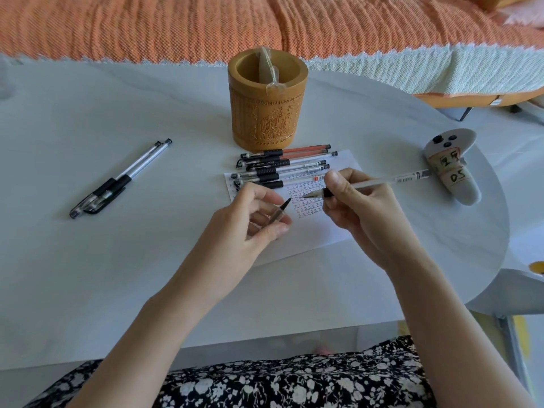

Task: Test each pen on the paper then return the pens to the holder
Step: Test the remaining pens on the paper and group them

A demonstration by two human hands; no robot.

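My right hand [356,207] grips an uncapped clear pen [391,180], its tip pointing left just above the paper [321,228]. Rows of small written marks cover the paper. The pen's cap [279,213] sits between the fingers of my left hand [253,222], a short way left of the tip. Several capped pens [282,167] lie side by side across the top of the paper. A carved wooden holder [266,113] stands behind them with a taped strip inside. Two more capped pens [117,179] lie apart on the left of the table.
A white game controller [450,169] with handwritten labels lies at the right, near the round table's edge [497,231]. An orange woven cover [235,25] on a bed or sofa lies beyond the table. My lap in a floral fabric is below the near edge.
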